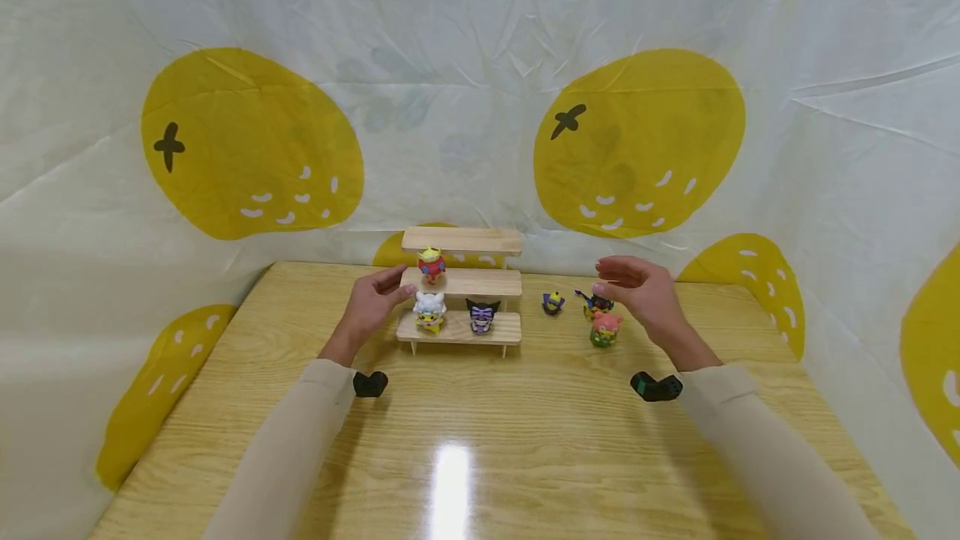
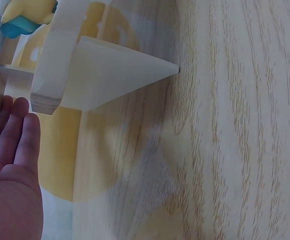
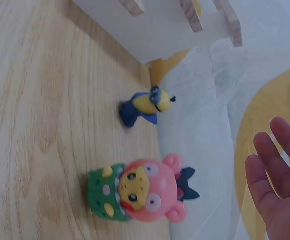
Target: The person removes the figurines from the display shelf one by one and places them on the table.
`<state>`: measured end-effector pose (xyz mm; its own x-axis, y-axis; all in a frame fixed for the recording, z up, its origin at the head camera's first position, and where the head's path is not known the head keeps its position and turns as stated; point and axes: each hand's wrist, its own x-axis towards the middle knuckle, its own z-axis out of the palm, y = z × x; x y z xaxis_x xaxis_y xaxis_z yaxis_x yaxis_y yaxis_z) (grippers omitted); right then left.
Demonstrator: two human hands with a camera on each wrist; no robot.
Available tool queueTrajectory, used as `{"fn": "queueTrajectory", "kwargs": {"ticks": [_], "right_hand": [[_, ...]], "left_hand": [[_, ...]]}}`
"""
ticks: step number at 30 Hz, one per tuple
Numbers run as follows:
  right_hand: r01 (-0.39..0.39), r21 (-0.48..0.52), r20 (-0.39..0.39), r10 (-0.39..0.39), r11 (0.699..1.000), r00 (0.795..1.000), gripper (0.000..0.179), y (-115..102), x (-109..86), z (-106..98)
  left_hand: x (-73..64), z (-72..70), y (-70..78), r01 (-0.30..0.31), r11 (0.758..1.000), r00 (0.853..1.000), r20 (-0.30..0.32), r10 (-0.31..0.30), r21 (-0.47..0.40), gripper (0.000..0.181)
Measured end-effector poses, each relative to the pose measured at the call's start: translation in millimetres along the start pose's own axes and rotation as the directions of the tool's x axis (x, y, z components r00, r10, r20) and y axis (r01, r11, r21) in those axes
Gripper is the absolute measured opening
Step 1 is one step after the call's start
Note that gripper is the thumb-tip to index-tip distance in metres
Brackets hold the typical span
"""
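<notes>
A three-tier wooden display stand point(image 1: 487, 281) stands on the table. My left hand point(image 1: 372, 302) is at its left end, fingers extended; in the left wrist view the fingertips point(image 2: 31, 125) come right up to the tiers' ends. On the middle tier sits a red figurine point(image 1: 431, 267) with a yellow top. The bottom tier carries a white-hatted yellow figurine point(image 1: 430, 312) and a black-and-purple one point(image 1: 482, 317). My right hand point(image 1: 648, 297), loosely bent and holding nothing, hovers beside a pink-and-green figurine point(image 1: 605, 329) and a dark-and-yellow figurine point(image 1: 587, 307), which it overlaps in the head view.
Between the stand and the right-hand figurines is a small yellow-and-blue figurine point(image 1: 553, 302). Patterned cloth point(image 1: 450, 140) hangs behind the wooden table point(image 1: 540, 423) and along both sides. The stand's top tier point(image 1: 461, 239) holds no figurine.
</notes>
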<state>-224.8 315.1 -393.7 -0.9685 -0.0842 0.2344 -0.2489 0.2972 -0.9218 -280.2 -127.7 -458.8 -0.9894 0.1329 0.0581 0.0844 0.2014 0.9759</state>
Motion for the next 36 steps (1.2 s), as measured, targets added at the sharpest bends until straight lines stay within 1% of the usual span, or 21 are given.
{"fn": "queueTrajectory", "kwargs": {"ticks": [4, 12, 20, 22, 28, 36], "right_hand": [[0.0, 0.033, 0.02, 0.0, 0.999, 1.0, 0.049, -2, 4.6, 10], [-0.014, 0.065, 0.059, 0.01, 0.998, 0.998, 0.049, -9, 10.5, 28], [0.002, 0.066, 0.096, -0.008, 0.998, 0.995, 0.048, -15, 15.9, 42], [-0.002, 0.073, 0.11, -0.006, 0.997, 0.994, 0.047, -16, 17.7, 46], [-0.012, 0.051, 0.136, 0.005, 0.999, 0.991, 0.046, -19, 22.5, 56], [-0.006, 0.075, 0.154, -0.005, 0.997, 0.988, 0.048, -22, 30.1, 66]], "left_hand": [[0.1, -0.1, 0.9, -0.001, 1.0, 1.0, 0.0, 0.001, -0.003, 0.061], [0.1, -0.8, 1.6, -0.002, 1.0, 1.0, 0.013, 0.002, -0.025, 0.061], [-2.0, -0.2, 1.7, 0.0, 1.0, 1.0, 0.011, 0.0, -0.027, 0.06], [-3.1, -0.7, 1.5, 0.001, 1.0, 1.0, 0.008, -0.001, -0.025, 0.06], [-4.5, -1.9, -0.7, 0.022, 0.999, 1.0, 0.007, -0.022, -0.023, 0.059], [-0.8, 0.2, -1.0, 0.002, 0.999, 1.0, 0.015, -0.002, -0.038, 0.061]]}}
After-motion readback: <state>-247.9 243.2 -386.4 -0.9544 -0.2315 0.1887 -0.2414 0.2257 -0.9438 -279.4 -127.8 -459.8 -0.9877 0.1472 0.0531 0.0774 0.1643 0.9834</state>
